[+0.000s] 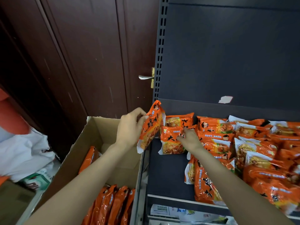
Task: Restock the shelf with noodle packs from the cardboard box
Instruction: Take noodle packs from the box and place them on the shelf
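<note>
The left hand [129, 127] grips an orange pack [151, 127] by its side edge, fingers curled round it, holding it tilted on end over the gap between the box [78, 153] and the shelf [167, 176]. Just right of those fingers, the right hand [189, 138] pinches the top of a second pack [172, 143], which stands at the shelf's back left, with another pack [178, 120] lying behind it against the back panel [227, 54]. Below and left of the right fingers the dark shelf deck lies bare down to its front lip (the widest open room in view); to their right, packs are heaped in a loose pile [251, 151] that runs out of frame. Below the left wrist the box stands open, its flaps up, with a row of packs [113, 205] on edge at its near end and one pack [89, 158] leaning on its left wall; the far end shows bare cardboard. The wrappers carry large black Chinese characters, one reading 大, and small white-on-blue text too fine to read. A torn white sticker [225, 99] clings to the panel above the right fingers. Behind the left hand stands a dark wooden door with a metal handle [146, 77].
</note>
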Demonstrator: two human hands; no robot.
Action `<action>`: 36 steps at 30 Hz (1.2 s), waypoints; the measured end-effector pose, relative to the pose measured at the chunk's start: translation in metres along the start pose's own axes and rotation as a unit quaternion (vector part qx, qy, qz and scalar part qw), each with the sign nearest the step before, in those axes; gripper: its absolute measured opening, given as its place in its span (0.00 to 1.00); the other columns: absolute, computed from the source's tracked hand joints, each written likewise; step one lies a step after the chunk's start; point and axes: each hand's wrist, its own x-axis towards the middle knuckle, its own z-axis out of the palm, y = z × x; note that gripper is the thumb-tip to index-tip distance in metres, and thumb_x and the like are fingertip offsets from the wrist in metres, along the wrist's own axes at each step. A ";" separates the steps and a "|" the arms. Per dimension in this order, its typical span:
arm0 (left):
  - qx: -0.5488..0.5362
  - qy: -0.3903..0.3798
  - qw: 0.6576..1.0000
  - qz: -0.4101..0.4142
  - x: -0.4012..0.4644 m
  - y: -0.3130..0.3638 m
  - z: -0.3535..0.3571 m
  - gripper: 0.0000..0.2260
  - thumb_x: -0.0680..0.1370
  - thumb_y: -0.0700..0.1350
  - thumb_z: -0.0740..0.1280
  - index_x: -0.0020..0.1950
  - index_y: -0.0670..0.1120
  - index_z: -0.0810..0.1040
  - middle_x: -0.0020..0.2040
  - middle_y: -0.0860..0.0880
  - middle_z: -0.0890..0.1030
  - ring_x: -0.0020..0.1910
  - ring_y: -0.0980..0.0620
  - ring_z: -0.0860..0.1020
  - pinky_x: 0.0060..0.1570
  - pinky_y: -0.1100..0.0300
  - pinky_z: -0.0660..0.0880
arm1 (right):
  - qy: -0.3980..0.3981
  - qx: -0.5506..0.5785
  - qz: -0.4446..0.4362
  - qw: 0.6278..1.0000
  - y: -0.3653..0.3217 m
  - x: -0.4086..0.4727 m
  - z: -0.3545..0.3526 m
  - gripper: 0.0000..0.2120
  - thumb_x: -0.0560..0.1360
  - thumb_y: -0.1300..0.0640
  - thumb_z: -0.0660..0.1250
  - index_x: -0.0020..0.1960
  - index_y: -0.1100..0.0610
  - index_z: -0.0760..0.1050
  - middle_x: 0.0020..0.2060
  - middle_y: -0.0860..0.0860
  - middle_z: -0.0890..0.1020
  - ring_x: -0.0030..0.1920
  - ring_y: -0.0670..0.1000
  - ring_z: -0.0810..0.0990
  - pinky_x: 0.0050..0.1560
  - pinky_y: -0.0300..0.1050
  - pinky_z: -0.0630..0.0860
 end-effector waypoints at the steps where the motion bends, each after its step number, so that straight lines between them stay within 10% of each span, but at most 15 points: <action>1: -0.001 0.004 1.000 -0.002 -0.001 -0.001 -0.001 0.05 0.78 0.46 0.66 0.44 0.47 0.77 0.39 0.51 0.82 0.39 0.52 0.81 0.41 0.48 0.79 | -0.011 -0.003 0.003 1.000 0.002 0.000 0.001 0.10 0.75 0.58 0.65 0.50 0.64 0.68 0.51 0.59 0.72 0.50 0.55 0.71 0.47 0.43 0.67; 4: -0.008 -0.009 1.000 -0.006 -0.002 -0.003 -0.007 0.05 0.78 0.45 0.65 0.45 0.45 0.78 0.41 0.51 0.82 0.42 0.55 0.81 0.41 0.53 0.80 | -0.030 0.002 0.025 0.999 0.002 -0.002 0.003 0.30 0.76 0.55 0.65 0.71 0.66 0.58 0.69 0.61 0.63 0.66 0.56 0.68 0.64 0.48 0.68; 9: -0.045 0.009 0.999 -0.005 -0.003 -0.005 -0.018 0.05 0.78 0.46 0.65 0.46 0.45 0.77 0.43 0.51 0.83 0.43 0.58 0.80 0.40 0.63 0.79 | -0.050 -0.001 0.036 0.998 -0.010 -0.011 0.006 0.37 0.77 0.54 0.64 0.77 0.61 0.47 0.74 0.57 0.55 0.73 0.57 0.59 0.71 0.50 0.61; 18: -0.215 -0.088 0.971 -0.051 -0.008 0.002 0.018 0.06 0.78 0.43 0.66 0.41 0.47 0.74 0.39 0.51 0.82 0.40 0.55 0.81 0.39 0.56 0.80 | -0.015 0.280 -0.029 0.959 -0.031 -0.039 -0.020 0.42 0.71 0.56 0.72 0.76 0.43 0.50 0.61 0.53 0.71 0.58 0.51 0.77 0.57 0.52 0.77; 28: -0.072 -0.167 0.978 -0.102 -0.010 -0.015 0.082 0.17 0.77 0.38 0.65 0.65 0.49 0.70 0.48 0.49 0.80 0.46 0.51 0.79 0.49 0.56 0.78 | 0.145 -0.046 -0.043 0.987 0.006 -0.026 -0.014 0.21 0.74 0.61 0.69 0.65 0.55 0.69 0.58 0.55 0.68 0.57 0.54 0.73 0.59 0.40 0.69; 36: 0.000 -0.187 0.979 -0.086 -0.010 -0.013 0.100 0.16 0.78 0.41 0.65 0.65 0.50 0.71 0.53 0.45 0.79 0.46 0.47 0.79 0.44 0.54 0.78 | 0.172 -0.202 -0.068 0.962 0.013 -0.029 -0.003 0.28 0.72 0.57 0.71 0.69 0.54 0.66 0.67 0.57 0.64 0.69 0.57 0.61 0.68 0.49 0.64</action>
